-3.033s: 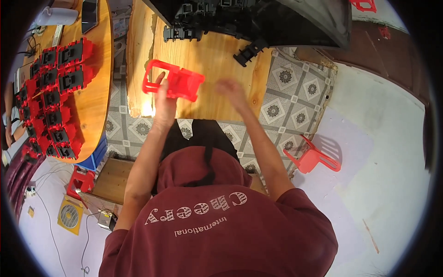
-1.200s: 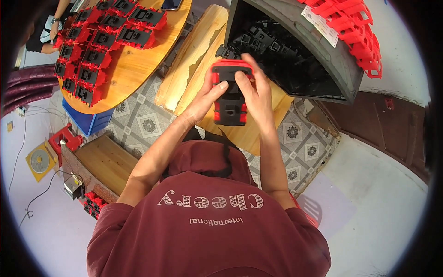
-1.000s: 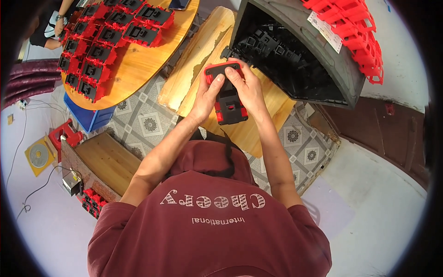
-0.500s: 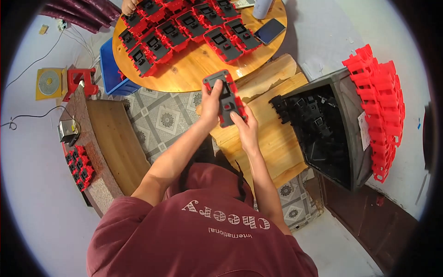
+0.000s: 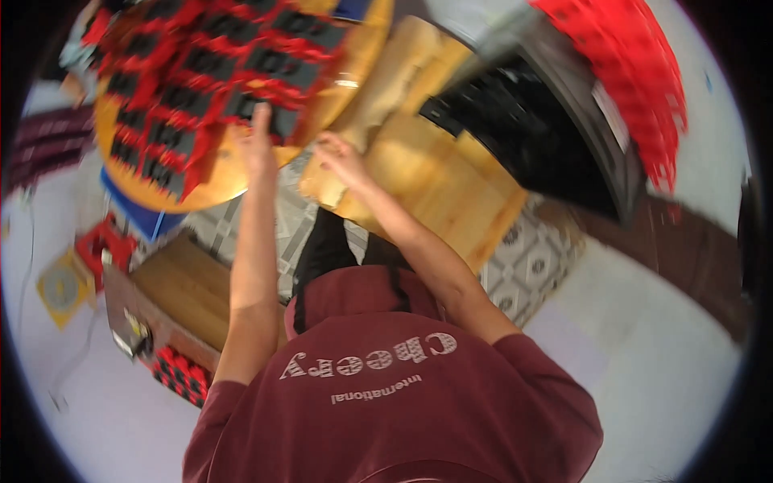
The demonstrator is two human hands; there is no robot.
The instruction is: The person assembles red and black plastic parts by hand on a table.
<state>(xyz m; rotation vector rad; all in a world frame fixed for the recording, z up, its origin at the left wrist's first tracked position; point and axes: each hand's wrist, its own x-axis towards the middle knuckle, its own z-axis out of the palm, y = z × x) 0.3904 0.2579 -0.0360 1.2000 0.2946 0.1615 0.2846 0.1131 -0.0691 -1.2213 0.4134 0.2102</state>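
My left hand [image 5: 256,149] reaches over the near edge of the round wooden table [image 5: 221,191]. Its thumb lies on top of a red-and-black plastic case [image 5: 281,121], with the fingers hidden at the case's near side. The case sits at the near right end of several rows of similar red-and-black cases [image 5: 211,63]. A short way right of it, my right hand [image 5: 341,158] is apart from the case, fingers loosely bent and nothing seen in them. Motion blurs the cases and both hands.
A wooden bench [image 5: 435,185] stands right of the table. On it is a dark open bin [image 5: 539,129] with black parts, and stacked red frames [image 5: 624,68] hang along its far side. A blue crate [image 5: 137,211] sits under the table. Another person's arm [image 5: 76,87] shows at far left.
The case held in both hands has moved left and forward to the table, beside the other cases. My right hand has come off it. The whole view has turned.
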